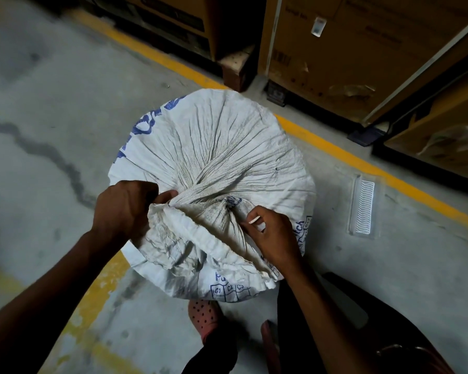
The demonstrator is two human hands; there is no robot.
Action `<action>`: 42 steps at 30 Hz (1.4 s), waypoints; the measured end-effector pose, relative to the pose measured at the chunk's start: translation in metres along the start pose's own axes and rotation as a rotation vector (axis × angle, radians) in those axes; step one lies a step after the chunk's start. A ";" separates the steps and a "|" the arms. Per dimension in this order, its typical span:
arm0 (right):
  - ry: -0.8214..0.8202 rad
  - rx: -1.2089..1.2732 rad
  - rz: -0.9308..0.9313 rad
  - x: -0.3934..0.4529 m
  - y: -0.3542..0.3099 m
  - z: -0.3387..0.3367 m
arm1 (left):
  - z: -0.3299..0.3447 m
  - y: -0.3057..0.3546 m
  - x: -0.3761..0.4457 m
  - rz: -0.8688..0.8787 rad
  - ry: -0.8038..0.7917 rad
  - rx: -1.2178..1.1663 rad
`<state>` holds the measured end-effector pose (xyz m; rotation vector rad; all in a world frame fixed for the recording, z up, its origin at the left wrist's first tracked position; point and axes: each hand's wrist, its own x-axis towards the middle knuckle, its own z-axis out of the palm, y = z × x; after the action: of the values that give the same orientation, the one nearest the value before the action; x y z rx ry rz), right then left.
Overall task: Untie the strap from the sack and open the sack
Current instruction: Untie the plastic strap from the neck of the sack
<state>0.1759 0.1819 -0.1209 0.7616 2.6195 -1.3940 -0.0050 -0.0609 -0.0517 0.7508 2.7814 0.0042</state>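
Observation:
A full white woven sack [222,147] with blue print stands on the concrete floor, its top gathered and twisted into a neck near the middle. My left hand [125,209] grips the twisted neck from the left. My right hand [273,236] pinches the folds on the right side of the neck, and a thin pale strip, maybe the strap end [254,220], shows between its fingers. The loose mouth of the sack [189,247] fans out towards me below the neck. No knot is visible.
Large cardboard boxes [349,55] stand at the back behind a yellow floor line [362,160]. A clear plastic packet [364,209] lies on the floor to the right of the sack. My foot in a dotted pink slipper [203,317] is just below the sack.

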 end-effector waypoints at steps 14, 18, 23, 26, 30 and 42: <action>-0.199 0.073 0.012 -0.031 0.004 -0.002 | 0.005 -0.017 -0.019 0.005 -0.051 -0.183; -0.223 0.106 0.046 -0.043 0.006 0.002 | 0.006 -0.028 -0.025 -0.020 -0.122 -0.194; -0.227 0.102 0.102 -0.061 0.015 0.012 | 0.004 -0.034 -0.039 -0.019 -0.110 -0.233; -0.240 0.168 0.156 -0.075 0.018 0.017 | 0.008 -0.037 -0.051 -0.024 -0.087 -0.280; -0.196 0.231 0.204 -0.094 0.002 0.020 | 0.011 -0.036 -0.070 -0.029 -0.088 -0.292; -0.231 0.275 0.280 -0.153 -0.013 0.069 | 0.020 -0.072 -0.138 -0.140 -0.190 -0.259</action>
<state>0.2923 0.0611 -0.1066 0.8938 2.0839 -1.6592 0.0799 -0.1927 -0.0417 0.4664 2.5795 0.2480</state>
